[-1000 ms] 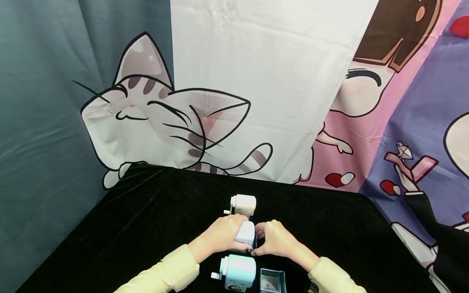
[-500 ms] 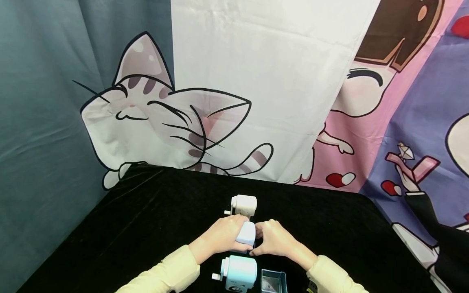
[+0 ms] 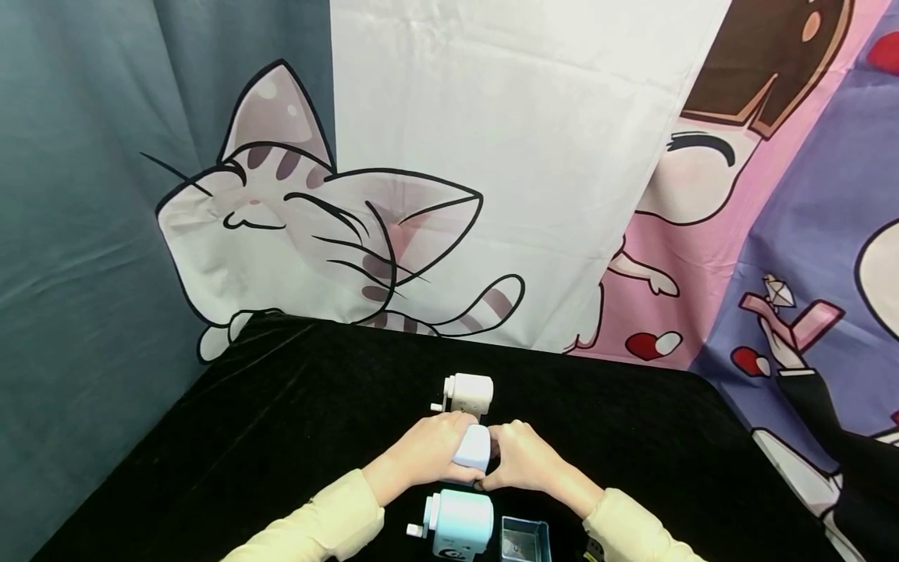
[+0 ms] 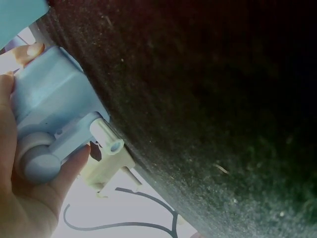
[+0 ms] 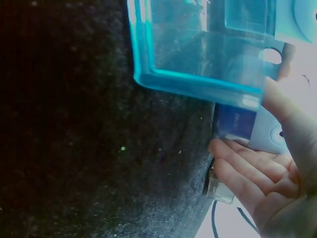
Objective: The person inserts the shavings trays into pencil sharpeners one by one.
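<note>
In the head view my left hand (image 3: pixel 434 450) grips a pale blue crank pencil sharpener (image 3: pixel 474 446) from its crank side. The left wrist view shows its crank handle (image 4: pixel 105 136) sticking out past the palm. On the other side, my right hand (image 3: pixel 532 462) has thumb and fingers around the front of that sharpener. There, in the right wrist view, a dark blue see-through shavings drawer (image 5: pixel 235 122) sits between thumb and fingers at the sharpener's body, mostly hidden in the head view.
A turquoise sharpener (image 3: pixel 462 518) stands nearer the body, with its clear turquoise drawer (image 3: pixel 505 538) lying separately to its right. Behind the hands stands a cream sharpener (image 3: pixel 472 393). Black cloth (image 3: pixel 337 437) covers the table, and a printed curtain (image 3: pixel 562 156) hangs behind.
My right hand has shifted slightly left, closer to the blue sharpener, and the drawer's dark edge no longer shows between them. The left hand keeps its grip in nearly the same place.
</note>
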`<state>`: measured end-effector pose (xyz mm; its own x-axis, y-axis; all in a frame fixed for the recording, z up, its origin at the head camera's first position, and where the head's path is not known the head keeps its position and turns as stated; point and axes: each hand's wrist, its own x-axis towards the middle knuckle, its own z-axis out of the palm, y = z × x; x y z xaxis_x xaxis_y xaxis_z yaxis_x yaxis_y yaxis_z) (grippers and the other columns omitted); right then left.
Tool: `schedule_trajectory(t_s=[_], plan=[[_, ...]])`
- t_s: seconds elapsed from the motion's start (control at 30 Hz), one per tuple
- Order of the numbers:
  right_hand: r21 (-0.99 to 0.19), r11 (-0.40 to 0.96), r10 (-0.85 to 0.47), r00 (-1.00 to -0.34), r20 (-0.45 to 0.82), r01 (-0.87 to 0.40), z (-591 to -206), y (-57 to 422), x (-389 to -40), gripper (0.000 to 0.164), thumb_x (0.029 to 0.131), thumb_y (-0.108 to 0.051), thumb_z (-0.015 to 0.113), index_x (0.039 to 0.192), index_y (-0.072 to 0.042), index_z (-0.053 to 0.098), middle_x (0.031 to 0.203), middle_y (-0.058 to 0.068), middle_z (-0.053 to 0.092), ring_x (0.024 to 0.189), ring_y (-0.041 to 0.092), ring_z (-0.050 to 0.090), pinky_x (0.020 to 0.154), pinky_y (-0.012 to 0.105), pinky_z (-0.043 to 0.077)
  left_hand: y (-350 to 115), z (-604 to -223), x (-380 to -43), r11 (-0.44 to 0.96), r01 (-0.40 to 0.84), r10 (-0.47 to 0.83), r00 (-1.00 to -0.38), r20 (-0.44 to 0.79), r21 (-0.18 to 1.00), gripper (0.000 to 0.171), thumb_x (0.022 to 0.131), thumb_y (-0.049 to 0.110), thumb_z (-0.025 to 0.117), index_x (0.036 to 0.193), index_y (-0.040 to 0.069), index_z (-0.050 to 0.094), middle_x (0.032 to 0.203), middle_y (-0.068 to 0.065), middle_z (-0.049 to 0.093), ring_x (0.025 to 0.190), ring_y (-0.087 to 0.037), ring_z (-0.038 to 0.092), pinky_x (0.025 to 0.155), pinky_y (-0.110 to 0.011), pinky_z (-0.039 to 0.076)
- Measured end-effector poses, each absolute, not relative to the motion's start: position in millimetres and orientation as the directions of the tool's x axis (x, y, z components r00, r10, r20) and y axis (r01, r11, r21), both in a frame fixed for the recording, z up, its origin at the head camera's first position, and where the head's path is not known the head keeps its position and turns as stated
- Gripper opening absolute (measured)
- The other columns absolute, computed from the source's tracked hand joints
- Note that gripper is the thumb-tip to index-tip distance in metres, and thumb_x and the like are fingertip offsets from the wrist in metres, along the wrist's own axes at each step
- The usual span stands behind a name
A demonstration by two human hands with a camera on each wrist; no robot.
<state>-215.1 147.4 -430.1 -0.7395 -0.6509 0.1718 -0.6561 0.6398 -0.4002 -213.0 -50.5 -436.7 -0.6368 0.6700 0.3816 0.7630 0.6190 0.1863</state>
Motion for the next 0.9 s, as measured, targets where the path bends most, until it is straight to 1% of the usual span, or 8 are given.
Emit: schedule_trajectory(t_s=[0.2,0.37,0.53,0.77,0.9], plan=[[-0.38,0.653,-0.64,-0.745,0.185,-0.655,-430.8,146.8,-216.4,0.035,0.057,-0.036,0.08,0.076,-0.017,0.059,0.066,-0.013,0.061,0.059,-0.004,0.051,0.053,0.014,0.044,-49.8,-438.5,-213.9,0.617,0.767,0.669,-0.63,0.395,0.178,0.062,0.073,0.055,0.065,0.11,0.008,0.05,0.092,0.0,0.059,0.077,-0.007,0.051,0.066,-0.021,0.047],[-0.385,0.666,-0.63,-0.758,0.169,-0.639,-429.9,145.5,-215.1,0.036,0.056,-0.035,0.081,0.077,-0.016,0.059,0.067,-0.012,0.06,0.059,-0.003,0.051,0.052,0.015,0.044,-49.7,-437.5,-214.2,0.618,0.765,0.665,-0.631,0.4,0.179,0.061,0.073,0.055,0.066,0.109,0.008,0.051,0.092,0.0,0.059,0.077,-0.007,0.051,0.066,-0.021,0.047],[-0.366,0.676,-0.627,-0.76,0.171,-0.639,-427.7,144.3,-213.1,0.036,0.055,-0.035,0.08,0.076,-0.016,0.059,0.066,-0.012,0.059,0.058,-0.002,0.05,0.051,0.015,0.043,-49.7,-435.6,-212.5,0.616,0.767,0.664,-0.629,0.404,0.182,0.061,0.072,0.054,0.067,0.109,0.008,0.051,0.092,0.0,0.059,0.077,-0.007,0.051,0.066,-0.021,0.047],[-0.351,0.691,-0.616,-0.768,0.173,-0.633,-424.8,143.9,-211.1,0.035,0.055,-0.035,0.08,0.075,-0.016,0.058,0.064,-0.011,0.057,0.056,-0.001,0.049,0.049,0.016,0.042,-49.7,-433.9,-212.2,0.614,0.762,0.658,-0.637,0.401,0.204,0.061,0.072,0.054,0.067,0.109,0.008,0.051,0.094,0.0,0.06,0.078,-0.008,0.051,0.066,-0.022,0.048],[-0.364,0.69,-0.61,-0.773,0.172,-0.626,-425.9,143.8,-209.3,0.036,0.056,-0.034,0.08,0.077,-0.014,0.058,0.065,-0.011,0.058,0.056,-0.001,0.05,0.05,0.016,0.043,-49.9,-433.4,-211.7,0.617,0.756,0.656,-0.648,0.385,0.221,0.061,0.072,0.054,0.067,0.11,0.008,0.051,0.095,0.0,0.06,0.079,-0.007,0.052,0.067,-0.022,0.047]])
